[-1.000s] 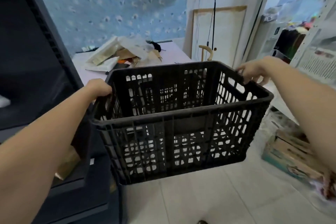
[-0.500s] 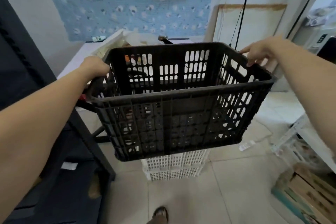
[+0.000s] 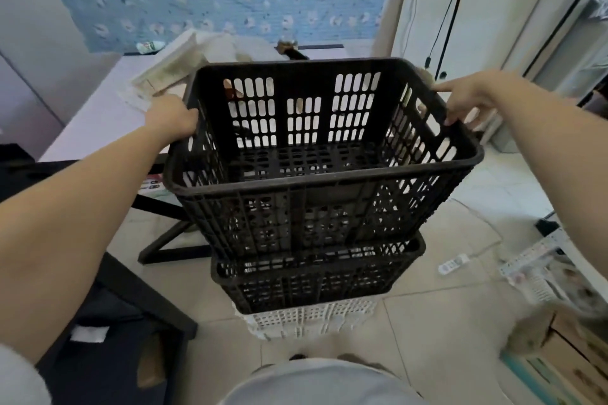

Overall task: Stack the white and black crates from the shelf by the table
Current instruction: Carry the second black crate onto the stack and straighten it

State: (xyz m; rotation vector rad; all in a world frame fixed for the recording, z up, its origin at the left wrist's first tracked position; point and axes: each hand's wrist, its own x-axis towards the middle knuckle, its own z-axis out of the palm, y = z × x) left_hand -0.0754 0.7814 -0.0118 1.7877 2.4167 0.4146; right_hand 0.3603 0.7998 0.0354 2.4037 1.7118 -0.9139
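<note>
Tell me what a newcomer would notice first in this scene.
A large black crate fills the middle, held at its side rims by the left hand and right hand. Right beneath it a second black crate is stacked on a white crate on the tiled floor, beside a cluttered table at left.

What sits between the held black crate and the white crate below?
A second black crate, under the held black crate and atop the white crate; head view.
</note>
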